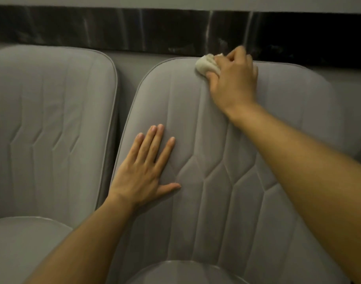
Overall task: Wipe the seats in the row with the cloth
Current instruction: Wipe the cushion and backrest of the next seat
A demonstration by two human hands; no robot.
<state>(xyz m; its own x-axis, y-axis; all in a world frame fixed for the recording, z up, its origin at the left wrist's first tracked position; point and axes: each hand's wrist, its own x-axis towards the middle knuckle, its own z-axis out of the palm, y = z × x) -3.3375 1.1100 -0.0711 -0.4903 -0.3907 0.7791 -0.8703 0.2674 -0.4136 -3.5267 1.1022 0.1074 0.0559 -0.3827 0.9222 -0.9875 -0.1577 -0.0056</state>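
**A:** Where was the cloth (206, 65)?

**B:** It was bunched into a pale wad and pressed against the top edge of the right-hand seat back (216, 160), a little left of that edge's middle.

**A:** And what held it there?

**B:** The right hand (232, 78) held it. Its fingers were curled round the wad, the knuckles faced up, and the thumb was tucked beneath. Part of the cloth stuck out to the left of the fingers, and a small scrap showed above them.

**A:** What about the other hand?

**B:** The left hand (142, 171) lay flat on the same seat back, lower down and near its left border. The fingers were straight and slightly spread, the thumb pointed right, and the hand gripped nothing.

**A:** What surrounded them?

**B:** A second grey seat back (52, 130) stood just beside the first on the left, with a narrow gap between the two. Both were padded and had stitched lines that angled into a honeycomb pattern. The front of a seat cushion (21, 242) showed at the lower left, and another cushion (185, 271) showed at the bottom centre between the forearms. Behind the seats, a dark marbled band (114, 27) ran along the wall.
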